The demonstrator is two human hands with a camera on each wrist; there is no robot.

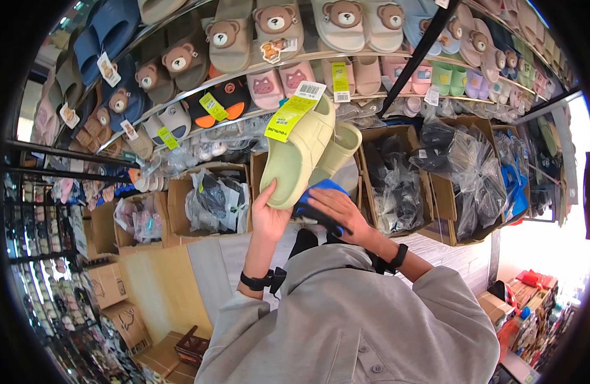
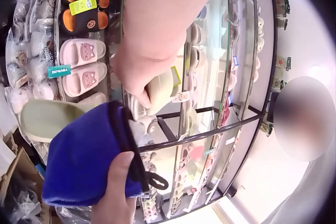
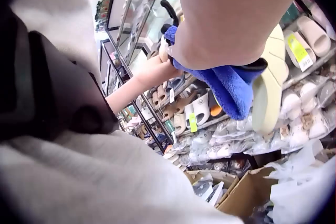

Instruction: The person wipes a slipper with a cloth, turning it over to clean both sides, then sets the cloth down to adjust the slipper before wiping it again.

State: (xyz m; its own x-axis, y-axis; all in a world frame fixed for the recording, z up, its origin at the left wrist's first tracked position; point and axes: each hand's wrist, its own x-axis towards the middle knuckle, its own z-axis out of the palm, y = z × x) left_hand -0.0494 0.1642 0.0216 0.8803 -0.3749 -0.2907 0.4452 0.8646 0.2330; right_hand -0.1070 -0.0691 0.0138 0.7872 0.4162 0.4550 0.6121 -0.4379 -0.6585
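A pale green slipper (image 1: 288, 163) is held toe up by my left hand (image 1: 269, 214), its thumb on the insole near the heel. A yellow-green tag (image 1: 295, 112) hangs over its strap, and the pair's other slipper (image 1: 338, 150) is just behind to the right. My right hand (image 1: 336, 212) holds a blue cloth (image 1: 320, 192) with dark trim beside the heel. In the left wrist view, the right thumb presses on the blue cloth (image 2: 86, 155). The right wrist view has the cloth (image 3: 226, 85) hanging beside the pale slipper (image 3: 270, 87), with the right fingers mostly hidden.
Shelves of slippers with bear faces (image 1: 276, 20) span the top. Below them stand cardboard boxes (image 1: 173, 221) of bagged footwear, with another box (image 1: 445, 214) at the right. Black shelf bars (image 1: 71, 157) cross the left side. A small brown stool (image 1: 194, 345) is at lower left.
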